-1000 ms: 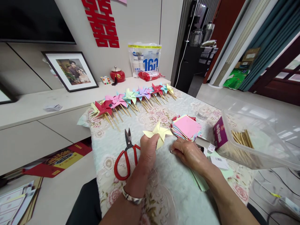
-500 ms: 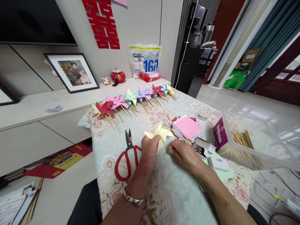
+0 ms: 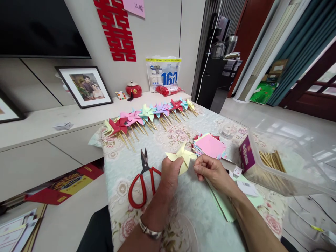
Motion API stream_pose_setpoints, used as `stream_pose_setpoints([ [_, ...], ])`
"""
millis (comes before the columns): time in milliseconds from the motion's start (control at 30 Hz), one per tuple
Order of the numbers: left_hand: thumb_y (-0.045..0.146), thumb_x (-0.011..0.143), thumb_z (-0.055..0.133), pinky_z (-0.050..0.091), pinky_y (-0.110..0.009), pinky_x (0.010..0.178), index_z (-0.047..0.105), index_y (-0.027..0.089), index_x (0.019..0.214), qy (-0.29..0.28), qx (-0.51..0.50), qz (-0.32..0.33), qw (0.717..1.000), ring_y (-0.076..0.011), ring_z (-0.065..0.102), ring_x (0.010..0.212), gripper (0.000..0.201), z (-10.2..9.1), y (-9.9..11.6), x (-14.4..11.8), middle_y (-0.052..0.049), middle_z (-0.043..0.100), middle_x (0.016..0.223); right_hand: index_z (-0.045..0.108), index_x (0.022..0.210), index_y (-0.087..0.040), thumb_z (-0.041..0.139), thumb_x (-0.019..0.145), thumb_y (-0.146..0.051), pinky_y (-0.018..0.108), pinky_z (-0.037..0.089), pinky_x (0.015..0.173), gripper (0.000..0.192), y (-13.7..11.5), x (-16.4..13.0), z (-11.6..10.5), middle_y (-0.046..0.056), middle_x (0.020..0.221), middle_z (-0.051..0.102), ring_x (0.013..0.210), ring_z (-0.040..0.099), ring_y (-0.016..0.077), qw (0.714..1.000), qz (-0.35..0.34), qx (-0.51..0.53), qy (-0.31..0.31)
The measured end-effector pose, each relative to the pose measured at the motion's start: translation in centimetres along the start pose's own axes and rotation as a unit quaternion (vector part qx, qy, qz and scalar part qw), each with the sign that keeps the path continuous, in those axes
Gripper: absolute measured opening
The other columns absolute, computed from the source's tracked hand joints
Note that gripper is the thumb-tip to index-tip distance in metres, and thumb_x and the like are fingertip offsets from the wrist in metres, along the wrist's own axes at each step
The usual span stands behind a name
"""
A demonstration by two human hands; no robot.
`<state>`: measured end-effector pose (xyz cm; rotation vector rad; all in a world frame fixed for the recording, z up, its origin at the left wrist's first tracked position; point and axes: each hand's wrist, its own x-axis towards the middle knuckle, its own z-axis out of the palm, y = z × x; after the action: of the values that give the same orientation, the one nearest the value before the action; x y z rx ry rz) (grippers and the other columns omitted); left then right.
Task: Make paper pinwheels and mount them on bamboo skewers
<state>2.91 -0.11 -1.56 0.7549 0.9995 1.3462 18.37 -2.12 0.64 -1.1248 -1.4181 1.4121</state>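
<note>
My left hand (image 3: pixel 170 171) pinches a pale yellow paper pinwheel (image 3: pixel 186 155), its thumb pressed near the middle and its points fanning out. Close to the right of the pinwheel is my right hand (image 3: pixel 210 168), with thumb and fingers pressed together; whatever they may hold is too small to make out. Scissors (image 3: pixel 145 168) with red handles lie left of my left hand, blades pointing away from me. Beyond my right hand rests a stack of coloured paper squares (image 3: pixel 210 145), pink on top. Light green paper sheets (image 3: pixel 223 206) lie under my right wrist.
A row of finished pinwheels on sticks (image 3: pixel 147 115) lines the table's far edge. At right stands a clear plastic box (image 3: pixel 275 178) holding thin sticks (image 3: pixel 273 162). Small white boxes (image 3: pixel 246 187) and a clear round container (image 3: pixel 228 129) are nearby. A white cabinet (image 3: pixel 78 120) stands behind.
My right hand has risen from the table beside the small box and turned, its pinched fingers now closer to the pinwheel. The left hand still holds the pinwheel. The view has tilted slightly.
</note>
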Motion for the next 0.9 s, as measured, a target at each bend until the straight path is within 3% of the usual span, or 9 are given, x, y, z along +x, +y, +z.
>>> stream_pose_setpoints([
  [167,0.023,0.064,0.067,0.040,-0.024,0.050,0.064,0.014,0.074,-0.007,0.017,-0.008,1.000,-0.0124,0.051,0.051,0.013,0.2,-0.1,-0.2,0.003,0.060,0.058,0.063,0.081,-0.019,0.073,0.081,-0.045,0.025,0.042,0.057,0.029,-1.0,-0.3,0.2,-0.002,0.061,0.062,0.055,0.055,0.0124,1.000,-0.013,0.015,0.008],
  [267,0.025,0.061,0.069,0.041,-0.024,0.050,0.063,0.015,0.072,0.011,0.039,-0.006,0.999,-0.0128,0.051,0.051,0.016,0.4,0.1,-0.2,0.002,0.060,0.058,0.064,0.082,-0.020,0.069,0.084,-0.042,0.027,0.043,0.060,0.022,-1.4,-0.5,0.3,-0.001,0.067,0.062,0.061,0.056,0.0146,0.995,-0.075,-0.032,0.052],
  [400,0.026,0.058,0.069,0.039,-0.023,0.049,0.060,0.017,0.064,0.014,0.088,0.004,0.996,-0.0119,0.048,0.050,0.015,0.7,0.5,-0.3,0.004,0.056,0.054,0.066,0.079,-0.023,0.062,0.090,-0.031,0.035,0.045,0.080,0.014,-1.5,-0.5,0.4,0.005,0.091,0.065,0.089,0.060,0.0215,0.954,-0.210,-0.180,0.114],
  [467,0.026,0.057,0.069,0.038,-0.023,0.049,0.059,0.018,0.062,0.009,0.095,0.008,0.995,-0.0114,0.047,0.050,0.014,0.8,0.7,-0.4,0.004,0.054,0.054,0.067,0.078,-0.024,0.060,0.092,-0.028,0.042,0.041,0.095,0.016,-1.5,-0.5,0.4,0.008,0.109,0.065,0.109,0.057,0.0260,0.930,-0.241,-0.244,0.128],
  [633,0.026,0.055,0.070,0.035,-0.023,0.047,0.055,0.019,0.059,-0.005,0.090,-0.003,0.996,-0.0104,0.043,0.049,0.017,1.4,1.0,-0.9,0.006,0.050,0.051,0.067,0.077,-0.024,0.060,0.093,-0.027,0.050,0.030,0.109,0.017,-1.2,-0.3,0.5,0.008,0.138,0.055,0.134,0.041,0.0296,0.926,-0.227,-0.276,0.122],
  [900,0.028,0.057,0.071,0.035,-0.022,0.047,0.052,0.020,0.061,-0.036,0.098,-0.007,0.994,-0.0102,0.043,0.049,0.020,1.4,0.6,-1.0,0.006,0.049,0.051,0.068,0.077,-0.024,0.062,0.091,-0.029,0.051,0.028,0.110,0.016,-1.0,-0.3,0.4,0.007,0.142,0.053,0.136,0.040,0.0293,0.950,-0.174,-0.235,0.110],
])
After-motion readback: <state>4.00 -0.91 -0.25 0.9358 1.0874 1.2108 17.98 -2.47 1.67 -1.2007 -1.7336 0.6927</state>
